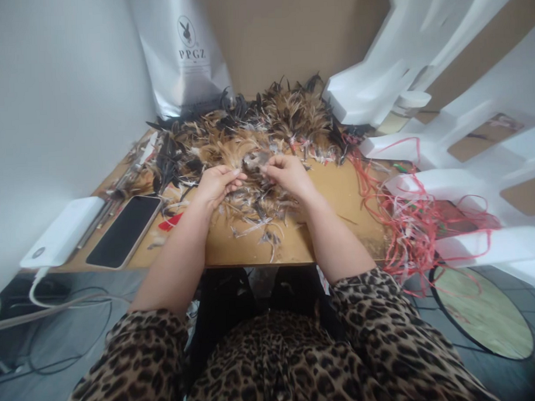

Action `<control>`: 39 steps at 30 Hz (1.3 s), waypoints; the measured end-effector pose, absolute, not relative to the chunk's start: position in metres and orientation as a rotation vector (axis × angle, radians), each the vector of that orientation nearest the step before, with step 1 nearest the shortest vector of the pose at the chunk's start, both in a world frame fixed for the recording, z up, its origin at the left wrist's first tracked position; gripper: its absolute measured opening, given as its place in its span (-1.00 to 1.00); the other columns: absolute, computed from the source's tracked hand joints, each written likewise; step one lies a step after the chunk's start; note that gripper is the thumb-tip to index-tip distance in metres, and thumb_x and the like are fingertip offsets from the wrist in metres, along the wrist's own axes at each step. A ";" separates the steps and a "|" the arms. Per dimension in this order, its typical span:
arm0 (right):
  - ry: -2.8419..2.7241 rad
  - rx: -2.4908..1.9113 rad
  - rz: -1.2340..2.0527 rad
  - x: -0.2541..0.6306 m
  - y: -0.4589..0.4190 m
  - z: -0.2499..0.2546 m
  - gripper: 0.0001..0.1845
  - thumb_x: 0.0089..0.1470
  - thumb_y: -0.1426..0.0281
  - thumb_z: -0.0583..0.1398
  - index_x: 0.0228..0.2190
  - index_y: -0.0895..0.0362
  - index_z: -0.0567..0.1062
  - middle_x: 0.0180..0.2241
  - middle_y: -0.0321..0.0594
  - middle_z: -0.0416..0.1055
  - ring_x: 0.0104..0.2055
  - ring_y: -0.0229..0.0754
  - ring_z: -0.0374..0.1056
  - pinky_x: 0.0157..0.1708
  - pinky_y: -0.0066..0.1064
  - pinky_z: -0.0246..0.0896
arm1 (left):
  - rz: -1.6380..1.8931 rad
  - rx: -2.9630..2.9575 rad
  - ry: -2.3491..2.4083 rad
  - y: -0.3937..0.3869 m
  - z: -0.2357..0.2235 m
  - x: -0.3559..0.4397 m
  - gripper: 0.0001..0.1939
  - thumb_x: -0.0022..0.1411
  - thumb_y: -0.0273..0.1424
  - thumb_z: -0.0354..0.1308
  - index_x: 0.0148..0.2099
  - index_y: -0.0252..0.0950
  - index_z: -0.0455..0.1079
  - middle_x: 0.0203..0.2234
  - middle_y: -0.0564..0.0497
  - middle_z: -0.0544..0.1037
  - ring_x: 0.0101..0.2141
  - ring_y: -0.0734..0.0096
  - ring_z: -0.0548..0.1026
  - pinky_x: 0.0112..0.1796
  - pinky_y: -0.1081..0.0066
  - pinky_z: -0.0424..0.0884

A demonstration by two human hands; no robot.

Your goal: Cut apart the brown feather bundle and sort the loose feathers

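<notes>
The right hand [280,169] pinches a small grayish feather tuft [254,161] in its grip, thumb against forefinger; the left hand [226,183] has thumb and fingertips together at the tuft's left, though whether its grip clasps anything is unclear. Loose brown feathers [267,201] lie beneath them on the counter [337,192]. Beyond spreads a brown-and-black feather pile [291,115], a silver PPGZ bag [186,57] behind it. Left lies a smartphone [123,231] beside a white power bank [62,232]; right, tangled red strings [411,230].

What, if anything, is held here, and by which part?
A small greyish feather piece, its right end pinched by the right hand; whether the left hand holds it cannot be told.
</notes>
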State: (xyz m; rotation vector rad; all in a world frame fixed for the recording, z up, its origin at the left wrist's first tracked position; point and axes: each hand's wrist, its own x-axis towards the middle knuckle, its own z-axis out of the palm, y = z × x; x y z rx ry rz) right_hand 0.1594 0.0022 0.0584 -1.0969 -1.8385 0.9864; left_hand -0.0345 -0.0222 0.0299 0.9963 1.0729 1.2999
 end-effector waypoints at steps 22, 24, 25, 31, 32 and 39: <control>-1.307 -0.944 1.422 0.122 -0.008 0.035 -0.64 -0.35 0.21 0.33 -0.57 0.16 0.31 -0.59 -0.40 0.34 -0.57 -0.41 0.16 -0.53 -0.54 0.05 | 1.229 1.010 1.026 -0.025 0.032 -0.028 -0.81 -0.11 -0.43 0.35 -0.43 -0.45 0.47 -0.54 -0.06 0.54 -0.63 0.70 0.39 -0.58 0.70 0.32; -1.317 -0.944 1.399 0.123 -0.007 0.034 -0.66 -0.32 0.23 0.31 -0.58 0.16 0.31 -0.60 -0.41 0.31 -0.58 -0.42 0.14 -0.52 -0.53 0.06 | 1.224 1.026 1.017 -0.026 0.033 -0.028 -0.82 -0.10 -0.43 0.35 -0.43 -0.45 0.47 -0.55 -0.05 0.54 -0.63 0.70 0.39 -0.58 0.70 0.31; -1.327 -0.947 1.380 0.123 -0.006 0.033 -0.68 -0.31 0.23 0.30 -0.58 0.16 0.31 -0.60 -0.41 0.30 -0.57 -0.41 0.14 -0.51 -0.53 0.07 | 1.221 1.029 1.017 -0.026 0.033 -0.028 -0.82 -0.10 -0.43 0.34 -0.43 -0.45 0.47 -0.56 -0.05 0.54 -0.63 0.70 0.39 -0.58 0.70 0.31; -1.450 -0.978 1.255 0.124 -0.001 0.028 -0.73 -0.29 0.26 0.28 -0.59 0.15 0.32 -0.59 -0.39 0.29 -0.51 -0.37 0.17 -0.45 -0.50 0.10 | 1.205 1.030 1.055 -0.025 0.032 -0.029 -0.81 -0.09 -0.44 0.34 -0.42 -0.46 0.47 -0.54 -0.08 0.55 -0.62 0.67 0.41 -0.57 0.67 0.33; -1.458 -0.973 1.255 0.125 -0.001 0.028 -0.73 -0.28 0.27 0.27 -0.59 0.16 0.32 -0.59 -0.39 0.28 -0.51 -0.37 0.16 -0.45 -0.50 0.09 | 1.208 1.036 1.059 -0.025 0.032 -0.029 -0.82 -0.10 -0.44 0.34 -0.43 -0.46 0.47 -0.54 -0.07 0.54 -0.63 0.67 0.41 -0.57 0.67 0.32; -1.418 -0.972 1.274 0.125 -0.005 0.035 -0.74 -0.26 0.27 0.26 -0.60 0.15 0.31 -0.62 -0.40 0.26 -0.54 -0.39 0.12 -0.49 -0.51 0.05 | 1.207 1.103 1.083 -0.026 0.033 -0.027 -0.82 -0.12 -0.43 0.34 -0.46 -0.45 0.47 -0.56 -0.07 0.54 -0.64 0.66 0.40 -0.59 0.65 0.31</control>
